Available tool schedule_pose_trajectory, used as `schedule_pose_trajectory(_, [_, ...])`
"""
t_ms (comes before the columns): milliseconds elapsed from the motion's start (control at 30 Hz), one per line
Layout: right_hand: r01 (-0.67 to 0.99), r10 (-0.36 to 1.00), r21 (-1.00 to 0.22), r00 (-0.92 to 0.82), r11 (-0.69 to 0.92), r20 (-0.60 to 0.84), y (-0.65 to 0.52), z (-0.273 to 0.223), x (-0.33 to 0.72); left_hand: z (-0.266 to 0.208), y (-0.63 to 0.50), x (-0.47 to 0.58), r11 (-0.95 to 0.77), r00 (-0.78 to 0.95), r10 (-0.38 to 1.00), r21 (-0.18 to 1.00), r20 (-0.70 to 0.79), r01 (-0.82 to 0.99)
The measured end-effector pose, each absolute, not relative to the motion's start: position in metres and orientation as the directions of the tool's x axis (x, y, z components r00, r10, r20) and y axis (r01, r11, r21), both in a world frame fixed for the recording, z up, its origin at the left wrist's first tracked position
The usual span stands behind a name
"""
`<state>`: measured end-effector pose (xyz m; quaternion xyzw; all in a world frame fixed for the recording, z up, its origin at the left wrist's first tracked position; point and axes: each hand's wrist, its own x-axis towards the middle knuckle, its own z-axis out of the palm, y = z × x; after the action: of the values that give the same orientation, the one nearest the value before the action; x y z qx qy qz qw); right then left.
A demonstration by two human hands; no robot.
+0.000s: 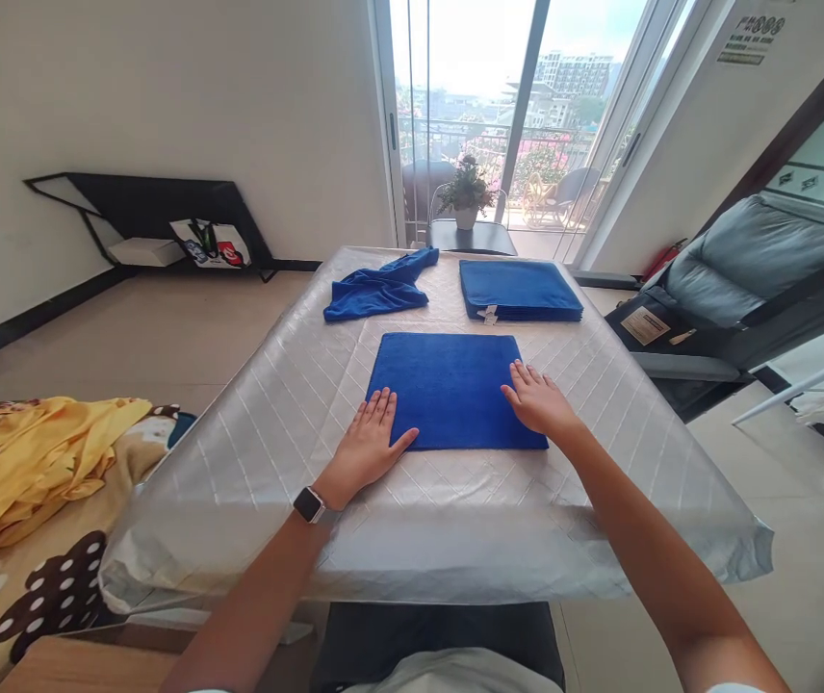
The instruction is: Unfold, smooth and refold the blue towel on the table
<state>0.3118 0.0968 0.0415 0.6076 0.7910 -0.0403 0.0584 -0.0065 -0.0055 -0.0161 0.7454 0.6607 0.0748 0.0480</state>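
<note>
A blue cloth (451,390), flat and nearly rectangular, lies on the table directly before me. My left hand (369,448) rests palm down on its lower left part, fingers stretched out and thumb spread. On its right edge lies my right hand (538,397), also flat with fingers extended. Neither hand grips anything. Behind it to the right is a neat stack of folded blue cloths (519,287), with a small white tag at its front edge. A crumpled blue cloth (383,284) lies at the back left.
A pale quilted cover (260,462) drapes the table. To the left is a bed with yellow fabric (58,462). A dark padded chair (751,269) stands at the right. Behind the table, a potted plant (466,197) sits on a chair by the glass door.
</note>
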Motion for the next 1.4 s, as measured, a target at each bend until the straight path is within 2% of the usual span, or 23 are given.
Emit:
schedule_pose_trajectory(167, [0.983, 0.973, -0.067, -0.180, 0.172, -0.141, 0.132, 0.021, 0.310, -0.018, -0.006, -0.008, -0.126, 0.117, 0.991, 0.172, 0.059, 0.977])
schedule_pose_trajectory(267, [0.978, 0.971, -0.114, -0.189, 0.174, -0.144, 0.134, 0.011, 0.315, -0.019, -0.007, -0.008, -0.130, 0.120, 0.991, 0.181, 0.064, 0.975])
schedule_pose_trajectory(600, [0.975, 0.975, -0.138, -0.188, 0.172, -0.114, 0.131, 0.011, 0.313, -0.013, 0.001, -0.025, 0.004, -0.017, 0.997, 0.170, 0.075, 0.985])
schedule_pose_trajectory(667, [0.975, 0.976, -0.147, -0.186, 0.169, -0.114, 0.131, 0.010, 0.313, -0.002, 0.013, -0.008, -0.058, 0.046, 0.996, 0.147, 0.082, 0.987])
schedule_pose_trajectory(767, [0.972, 0.975, -0.163, -0.190, 0.171, -0.111, 0.131, 0.009, 0.313, 0.017, 0.042, 0.044, -0.250, 0.243, 0.968, 0.132, 0.065, 0.959])
schedule_pose_trajectory(867, [0.972, 0.975, -0.158, -0.192, 0.174, -0.108, 0.131, 0.008, 0.314, 0.025, 0.080, 0.108, -0.396, 0.393, 0.918, 0.164, 0.048, 0.904])
schedule_pose_trajectory(933, [0.973, 0.975, -0.138, -0.198, 0.183, -0.103, 0.131, 0.008, 0.315, 0.023, 0.103, 0.141, -0.427, 0.423, 0.904, 0.193, 0.065, 0.884])
schedule_pose_trajectory(1133, [0.973, 0.974, -0.134, -0.202, 0.188, -0.102, 0.130, 0.008, 0.315, 0.001, 0.135, 0.153, -0.317, 0.314, 0.948, 0.229, 0.050, 0.920])
schedule_pose_trajectory(1267, [0.973, 0.974, -0.159, -0.189, 0.168, -0.127, 0.131, 0.010, 0.315, -0.005, 0.136, 0.097, -0.225, 0.226, 0.974, 0.225, 0.020, 0.948])
schedule_pose_trajectory(1400, [0.972, 0.973, -0.166, -0.189, 0.167, -0.133, 0.131, 0.010, 0.315, -0.004, 0.133, 0.025, -0.040, 0.041, 0.999, 0.180, -0.002, 0.983])
